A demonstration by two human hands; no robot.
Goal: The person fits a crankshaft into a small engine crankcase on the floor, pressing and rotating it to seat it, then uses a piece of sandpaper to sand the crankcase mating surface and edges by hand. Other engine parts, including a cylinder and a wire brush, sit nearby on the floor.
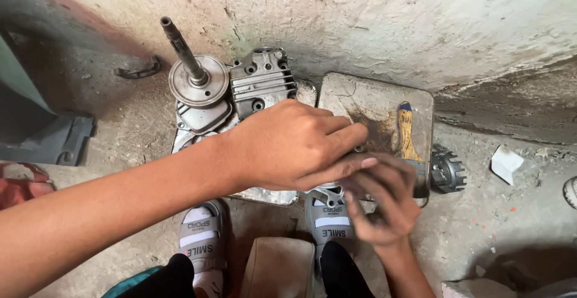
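Two hands on one small metal part [327,194]: left hand [288,147] clamped over it, right hand [381,202] fingers curled underneath. Finned cylinder head [261,81] and shaft [186,57] sit loose, so teardown looks well underway.

I am getting one view only, from the camera on the person's head. It is looking steeply down and slightly forward, close over the hands, taking in the floor [120,129], the foot of the wall [390,27] along the top, and the sandals [204,238] at the bottom edge. There is no second view sharing anything.
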